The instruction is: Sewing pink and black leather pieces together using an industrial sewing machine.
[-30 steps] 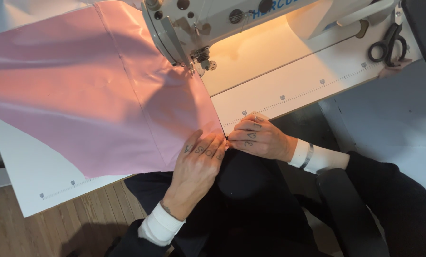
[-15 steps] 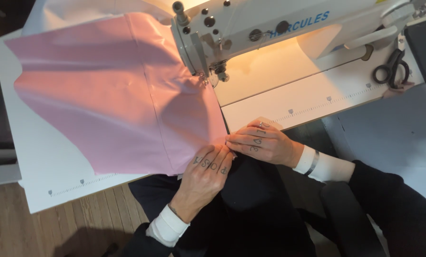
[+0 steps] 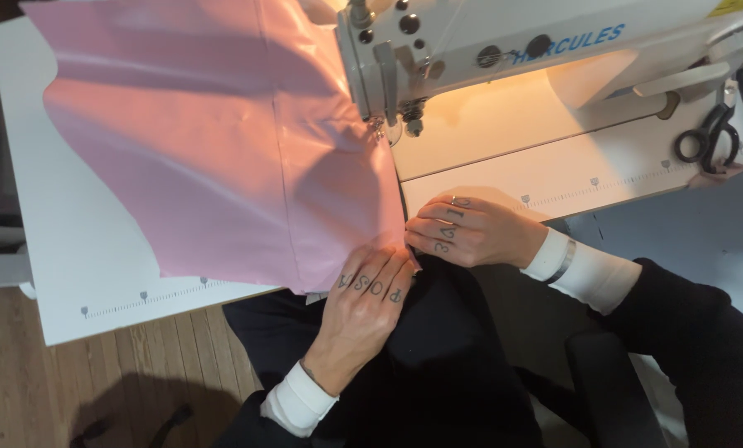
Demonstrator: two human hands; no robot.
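A large sheet of pink fabric (image 3: 214,149) lies spread over the white sewing table (image 3: 64,249), with a straight seam line running down it. Its near right corner hangs at the table's front edge. My left hand (image 3: 363,311) presses its fingers on that corner of the fabric from below. My right hand (image 3: 471,232) meets it from the right, fingertips pinching the same fabric edge. The needle area of a white industrial sewing machine (image 3: 504,50) stands just above the fabric's right edge.
Black-handled scissors (image 3: 707,141) lie on the table at the far right beside the machine. A lamp lights the machine bed (image 3: 504,124) warm yellow. Wooden floor (image 3: 23,382) shows at lower left. My dark-clothed lap fills the bottom middle.
The view has shifted so the table and fabric sit further right and lower. Both hands stay together at the fabric's near corner, barely moving.
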